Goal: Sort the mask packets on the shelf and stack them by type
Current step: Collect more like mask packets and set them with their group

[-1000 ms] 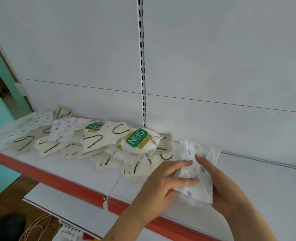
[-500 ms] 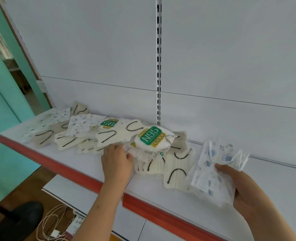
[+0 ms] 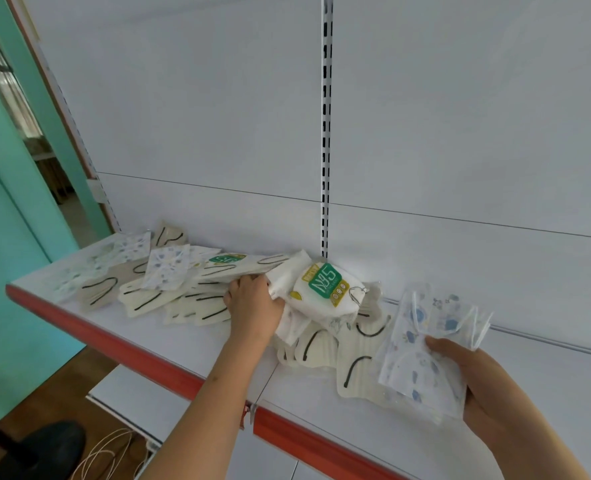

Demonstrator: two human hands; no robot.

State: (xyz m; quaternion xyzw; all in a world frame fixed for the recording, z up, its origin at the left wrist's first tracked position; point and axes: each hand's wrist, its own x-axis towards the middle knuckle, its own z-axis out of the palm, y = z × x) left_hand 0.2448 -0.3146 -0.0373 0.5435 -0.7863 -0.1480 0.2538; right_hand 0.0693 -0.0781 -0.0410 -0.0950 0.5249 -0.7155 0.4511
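Observation:
A loose heap of mask packets lies along the white shelf [image 3: 197, 344]. My left hand [image 3: 252, 310] is closed on a white packet [image 3: 283, 278] in the heap, lifting the N95 packet [image 3: 325, 287] with its green label that rests on it. My right hand [image 3: 467, 372] holds a stack of blue-patterned mask packets [image 3: 422, 351] above the shelf's right part. Cream masks with black ear loops [image 3: 322, 348] lie under and around the N95 packet. More patterned packets [image 3: 167, 268] and a second N95 packet [image 3: 224, 259] lie further left.
The shelf has a red front edge [image 3: 141, 355] and a white back panel with a slotted upright [image 3: 326, 133]. A lower shelf [image 3: 138, 396], white cables [image 3: 110, 452] and a dark round object [image 3: 44, 448] lie below left. A teal wall [image 3: 6, 271] stands at the left.
My left hand let go of the patterned stack, reached left into the heap and closed on a white packet, tilting the N95 packet up. My right hand kept the patterned stack.

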